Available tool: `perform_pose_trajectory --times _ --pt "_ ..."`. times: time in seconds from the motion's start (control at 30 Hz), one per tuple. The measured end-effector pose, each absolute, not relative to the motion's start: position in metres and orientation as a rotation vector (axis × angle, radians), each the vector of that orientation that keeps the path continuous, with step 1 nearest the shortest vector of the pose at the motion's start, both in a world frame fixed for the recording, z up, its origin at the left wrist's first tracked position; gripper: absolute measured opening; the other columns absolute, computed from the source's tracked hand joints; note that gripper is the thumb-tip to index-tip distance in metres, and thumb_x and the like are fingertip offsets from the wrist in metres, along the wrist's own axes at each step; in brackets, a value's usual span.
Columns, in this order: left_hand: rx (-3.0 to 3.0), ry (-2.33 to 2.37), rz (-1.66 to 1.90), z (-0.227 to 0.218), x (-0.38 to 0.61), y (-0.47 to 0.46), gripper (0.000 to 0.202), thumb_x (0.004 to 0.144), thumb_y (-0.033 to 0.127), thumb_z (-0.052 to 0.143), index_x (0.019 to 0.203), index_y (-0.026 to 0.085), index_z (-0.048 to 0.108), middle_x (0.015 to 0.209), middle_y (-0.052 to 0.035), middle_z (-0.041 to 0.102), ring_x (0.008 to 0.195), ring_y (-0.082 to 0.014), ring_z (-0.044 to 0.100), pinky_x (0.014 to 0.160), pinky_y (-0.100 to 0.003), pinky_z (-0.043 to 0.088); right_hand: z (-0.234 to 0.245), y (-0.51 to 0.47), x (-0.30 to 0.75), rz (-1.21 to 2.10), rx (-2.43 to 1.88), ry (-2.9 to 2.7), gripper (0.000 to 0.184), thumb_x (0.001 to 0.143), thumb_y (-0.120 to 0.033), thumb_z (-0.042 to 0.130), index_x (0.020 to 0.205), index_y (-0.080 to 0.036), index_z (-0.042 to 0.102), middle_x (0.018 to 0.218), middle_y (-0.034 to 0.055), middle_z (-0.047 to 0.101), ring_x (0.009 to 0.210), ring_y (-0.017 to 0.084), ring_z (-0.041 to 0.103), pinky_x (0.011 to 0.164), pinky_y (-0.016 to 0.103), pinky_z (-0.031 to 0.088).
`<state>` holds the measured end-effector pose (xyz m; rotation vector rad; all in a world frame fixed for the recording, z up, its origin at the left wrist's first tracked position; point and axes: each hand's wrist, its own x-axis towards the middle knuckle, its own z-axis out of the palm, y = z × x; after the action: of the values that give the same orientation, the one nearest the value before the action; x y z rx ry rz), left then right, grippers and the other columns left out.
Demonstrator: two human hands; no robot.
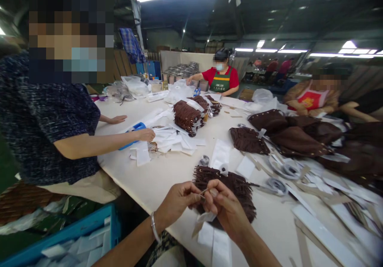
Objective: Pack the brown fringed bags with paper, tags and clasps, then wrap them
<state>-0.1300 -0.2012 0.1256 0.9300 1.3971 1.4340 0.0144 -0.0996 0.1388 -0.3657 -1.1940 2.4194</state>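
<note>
Close to the table's near edge, my left hand (179, 201) and my right hand (229, 207) meet with their fingertips pinched together. A thin light cord (204, 192) runs between them, gripped by both. Just below my fingers hang a whitish tag and a tan one (197, 226), partly hidden; I cannot tell whether they are tied to the cord. Behind my hands a dark brown fringed bag (247, 197) lies on the table, with metal eyelets and a wrapped piece at its top edge.
Stacked fringed bags (187, 117) stand mid-table beside scattered white papers (179, 141). One more fringed bag (248, 140) and a brown leather heap (299, 133) lie to the right, near strips of card (317, 235). A blue crate (113, 223) sits lower left. Co-workers surround the table.
</note>
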Motion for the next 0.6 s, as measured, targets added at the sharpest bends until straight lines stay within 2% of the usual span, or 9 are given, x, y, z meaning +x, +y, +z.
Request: perform_pose_trajectory --times 0.07,0.17,0.23,0.3,0.4,0.5,0.53,0.6 --pt "1.057 1.606 1.385 0.124 -0.131 -0.203 0.012 0.081 0.03 0.063 0.075 0.021 0.065 0.065 0.0011 0.062 0.06 -0.0141 0.054 0.059 -0.026 0.04 0.132 -0.095 0.024 2.362 -0.482 -1.311 0.02 0.084 -0.035 0.066 0.096 -0.021 0.057 0.07 -0.0023 0.056 0.053 0.008 0.042 0.058 0.023 0.035" --pt "1.413 1.94 1.205 0.127 -0.13 -0.204 0.015 0.089 0.025 0.053 0.077 0.022 0.062 0.075 -0.0003 0.065 0.07 -0.0159 0.057 0.065 -0.027 0.039 0.121 -0.08 0.046 2.2 -0.756 -1.595 0.027 0.08 -0.038 0.071 0.097 -0.02 0.059 0.083 0.0009 0.063 0.058 0.008 0.049 0.058 0.022 0.036" --pt "1.653 2.012 1.047 0.126 -0.126 -0.2 0.018 0.093 0.023 0.047 0.082 0.021 0.061 0.081 -0.0019 0.066 0.075 -0.0167 0.059 0.068 -0.028 0.039 0.116 -0.066 0.064 2.12 -0.855 -1.775 0.031 0.079 -0.041 0.071 0.099 -0.02 0.06 0.088 0.0022 0.065 0.059 0.01 0.052 0.057 0.023 0.038" --pt "1.857 1.977 0.914 0.121 -0.119 -0.19 0.019 0.095 0.02 0.043 0.086 0.02 0.06 0.085 -0.0036 0.066 0.079 -0.0177 0.06 0.071 -0.029 0.04 0.115 -0.051 0.082 2.032 -0.863 -1.986 0.028 0.081 -0.042 0.066 0.099 -0.021 0.062 0.086 0.0033 0.066 0.063 0.014 0.056 0.058 0.026 0.041" --pt "2.059 1.878 0.777 0.108 -0.105 -0.169 0.018 0.094 0.019 0.045 0.089 0.018 0.062 0.088 -0.006 0.067 0.081 -0.0194 0.061 0.072 -0.03 0.043 0.114 -0.036 0.1 1.539 -0.89 -2.413 0.018 0.083 -0.035 0.06 0.094 -0.022 0.068 0.086 0.007 0.07 0.079 0.024 0.064 0.072 0.036 0.048" --pt "2.13 1.763 0.755 0.099 -0.097 -0.147 0.017 0.093 0.019 0.047 0.088 0.016 0.063 0.088 -0.0079 0.069 0.082 -0.0204 0.063 0.073 -0.03 0.045 0.108 -0.033 0.098 0.954 -0.846 -2.596 0.027 0.081 -0.03 0.061 0.106 -0.025 0.07 0.119 0.012 0.067 0.111 0.033 0.059 0.096 0.048 0.043" --pt "2.12 1.726 0.765 0.098 -0.097 -0.141 0.018 0.093 0.019 0.047 0.086 0.016 0.064 0.087 -0.0083 0.07 0.082 -0.0207 0.064 0.072 -0.03 0.045 0.105 -0.035 0.093 0.899 -0.811 -2.594 0.034 0.082 -0.03 0.061 0.115 -0.025 0.068 0.127 0.0122 0.063 0.118 0.034 0.056 0.1 0.049 0.041" --pt "1.989 1.674 0.812 0.099 -0.101 -0.13 0.02 0.091 0.02 0.048 0.079 0.016 0.064 0.082 -0.0077 0.07 0.077 -0.0202 0.064 0.069 -0.03 0.045 0.099 -0.041 0.075 0.998 -0.769 -2.555 0.047 0.084 -0.029 0.059 0.13 -0.025 0.057 0.132 0.0119 0.059 0.12 0.031 0.055 0.101 0.046 0.043"
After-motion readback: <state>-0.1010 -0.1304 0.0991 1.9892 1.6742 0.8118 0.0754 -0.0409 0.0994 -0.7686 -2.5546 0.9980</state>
